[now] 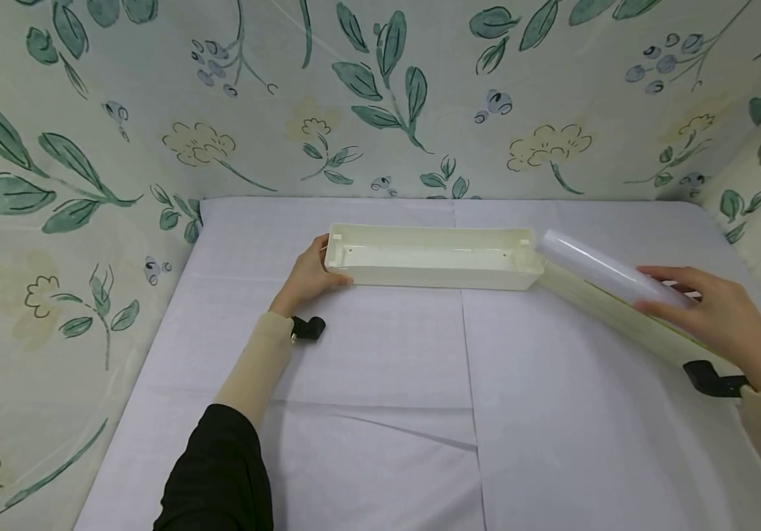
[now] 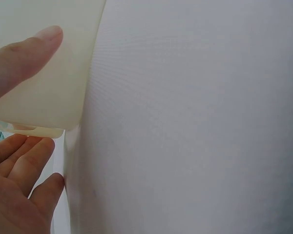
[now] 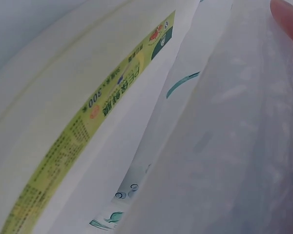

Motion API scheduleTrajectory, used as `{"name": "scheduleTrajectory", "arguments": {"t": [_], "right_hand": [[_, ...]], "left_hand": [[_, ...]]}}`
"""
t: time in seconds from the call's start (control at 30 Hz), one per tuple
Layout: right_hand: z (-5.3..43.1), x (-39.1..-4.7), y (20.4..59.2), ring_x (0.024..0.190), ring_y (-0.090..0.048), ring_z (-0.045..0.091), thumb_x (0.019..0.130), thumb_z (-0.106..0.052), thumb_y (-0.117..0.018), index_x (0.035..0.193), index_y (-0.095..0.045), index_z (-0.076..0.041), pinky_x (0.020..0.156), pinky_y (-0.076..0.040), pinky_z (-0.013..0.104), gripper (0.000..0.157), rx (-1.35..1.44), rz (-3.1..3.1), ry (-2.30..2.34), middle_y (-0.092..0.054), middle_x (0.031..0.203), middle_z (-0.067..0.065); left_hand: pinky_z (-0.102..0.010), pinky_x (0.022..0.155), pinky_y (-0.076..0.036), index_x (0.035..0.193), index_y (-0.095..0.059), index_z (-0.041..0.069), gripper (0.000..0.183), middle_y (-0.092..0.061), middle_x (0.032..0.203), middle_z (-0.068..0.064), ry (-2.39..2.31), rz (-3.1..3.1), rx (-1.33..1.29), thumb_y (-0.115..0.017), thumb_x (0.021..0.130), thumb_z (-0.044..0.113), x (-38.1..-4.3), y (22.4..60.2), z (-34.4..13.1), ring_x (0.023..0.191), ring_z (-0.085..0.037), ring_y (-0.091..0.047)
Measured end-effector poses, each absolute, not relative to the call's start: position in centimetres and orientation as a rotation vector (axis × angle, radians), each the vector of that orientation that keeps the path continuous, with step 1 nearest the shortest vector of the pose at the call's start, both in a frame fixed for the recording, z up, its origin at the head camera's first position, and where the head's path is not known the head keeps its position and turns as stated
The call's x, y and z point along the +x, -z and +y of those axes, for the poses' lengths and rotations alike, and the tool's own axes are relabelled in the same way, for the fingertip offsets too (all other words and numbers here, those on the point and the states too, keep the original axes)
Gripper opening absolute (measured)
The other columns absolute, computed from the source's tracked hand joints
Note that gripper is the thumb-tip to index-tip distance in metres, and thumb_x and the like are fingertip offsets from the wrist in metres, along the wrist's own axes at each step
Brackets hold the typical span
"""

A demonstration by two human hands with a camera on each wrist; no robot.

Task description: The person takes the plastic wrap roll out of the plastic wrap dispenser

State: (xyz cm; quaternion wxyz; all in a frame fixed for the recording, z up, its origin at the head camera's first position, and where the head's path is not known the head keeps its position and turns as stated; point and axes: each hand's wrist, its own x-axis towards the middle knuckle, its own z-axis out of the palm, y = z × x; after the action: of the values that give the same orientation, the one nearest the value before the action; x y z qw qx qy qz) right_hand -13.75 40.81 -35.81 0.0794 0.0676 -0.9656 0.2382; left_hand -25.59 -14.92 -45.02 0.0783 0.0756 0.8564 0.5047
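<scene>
A long cream plastic box (image 1: 433, 277) with an open top lies across the far part of the table. My left hand (image 1: 309, 274) holds its left end, with the thumb (image 2: 34, 53) on the front wall and the other fingers at the end face. My right hand (image 1: 719, 313) grips a shiny, whitish roll of cling film (image 1: 609, 267) near its right end. The roll slants, its far end close to the box's right end. Below it lies a long cream lid (image 1: 609, 317), angled from the box's right corner, with a yellow-green printed label (image 3: 88, 122).
A white cloth (image 1: 367, 354) with fold creases covers the table. Leaf-and-flower-patterned sheeting (image 1: 380, 169) rises behind the table and at both sides.
</scene>
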Motion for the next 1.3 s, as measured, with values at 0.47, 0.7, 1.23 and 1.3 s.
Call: {"name": "scheduleTrajectory", "arguments": {"t": [0.47,0.7,1.23,1.3], "right_hand": [[41.4,-12.8,36.4,0.095,-0.051,0.046,0.080,-0.030,-0.078,0.130,-0.056,-0.001,0.048,-0.038,0.019,0.061,0.113,-2.989,-0.622,-0.054,0.120,0.032],[41.6,-12.5,36.9,0.097,-0.051,0.047,0.080,-0.031,-0.078,0.131,-0.056,-0.001,0.049,-0.037,0.020,0.063,0.085,-3.010,-0.629,-0.052,0.122,0.033],[41.5,-11.3,37.6,0.097,-0.049,0.049,0.081,-0.031,-0.077,0.131,-0.053,0.002,0.049,-0.038,0.020,0.064,0.054,-3.036,-0.651,-0.051,0.122,0.034],[41.5,-11.1,37.7,0.097,-0.050,0.050,0.081,-0.031,-0.078,0.130,-0.053,0.002,0.049,-0.038,0.020,0.064,0.056,-3.034,-0.655,-0.051,0.122,0.034]], "left_hand": [[-0.042,0.107,-0.032,0.148,-0.024,0.002,0.101,-0.035,0.148,-0.017,-1.498,2.579,0.231,-0.087,0.069,0.013,-25.7,45.1,-14.9,0.133,-0.031,-0.038],[-0.042,0.107,-0.032,0.148,-0.023,0.002,0.101,-0.035,0.148,-0.018,-1.494,2.575,0.233,-0.086,0.070,0.011,-25.6,45.0,-14.8,0.132,-0.031,-0.039],[-0.042,0.108,-0.031,0.148,-0.024,0.001,0.100,-0.035,0.148,-0.018,-1.503,2.570,0.239,-0.086,0.070,0.011,-25.4,44.7,-14.8,0.132,-0.031,-0.039],[-0.042,0.107,-0.032,0.148,-0.024,0.001,0.100,-0.035,0.148,-0.019,-1.507,2.565,0.239,-0.086,0.070,0.011,-25.4,44.7,-14.8,0.132,-0.032,-0.039]]}}
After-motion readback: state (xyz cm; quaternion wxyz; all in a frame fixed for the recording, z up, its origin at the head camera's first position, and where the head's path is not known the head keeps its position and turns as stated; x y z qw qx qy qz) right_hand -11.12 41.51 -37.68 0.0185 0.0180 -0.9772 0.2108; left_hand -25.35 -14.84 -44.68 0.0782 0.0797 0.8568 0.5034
